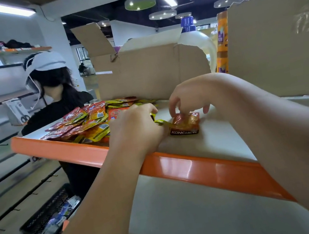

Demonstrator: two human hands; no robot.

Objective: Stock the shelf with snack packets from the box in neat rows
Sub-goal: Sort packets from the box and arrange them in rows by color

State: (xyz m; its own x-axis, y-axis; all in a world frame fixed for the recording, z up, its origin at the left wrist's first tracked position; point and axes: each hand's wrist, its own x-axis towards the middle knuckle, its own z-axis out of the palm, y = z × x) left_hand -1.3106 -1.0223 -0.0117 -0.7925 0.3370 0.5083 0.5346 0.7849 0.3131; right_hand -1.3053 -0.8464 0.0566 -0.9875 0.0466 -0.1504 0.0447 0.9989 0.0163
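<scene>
Glossy foil-like snack packets, matt torn-edged cardboard box, shiny orange shelf edge, smooth pale shelf top.

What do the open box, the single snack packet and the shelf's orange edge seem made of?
Open box: brown cardboard, matte, torn edges. Single snack packet: glossy plastic film or foil, crinkled reflections. Orange edge: probably painted metal, smooth highlights.

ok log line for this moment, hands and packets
left hand grips yellow packet | right hand pinches orange packet on shelf | packet pile left of it | box behind
</scene>
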